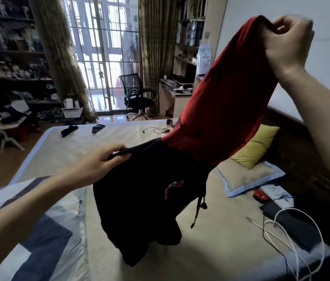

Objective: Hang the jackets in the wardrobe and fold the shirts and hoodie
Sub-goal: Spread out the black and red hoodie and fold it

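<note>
Aloft: soft black-red hoodie point(150, 189), both hands pinching fabric.

shelf clutter point(14, 57) blurred; white cable point(294, 250) cut off by bottom edge.

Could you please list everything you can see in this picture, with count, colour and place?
hoodie: one, black with a red sleeve, held up over the bed
bed: one, beige, centre
quilt: one, blue, grey and white, near left
pillows: two, yellow on beige, right
cables: several, white, near right
dark items: two, black, far end of bed
office chair: one, black, by the window
hands: left grips the body, right grips the sleeve end
</note>
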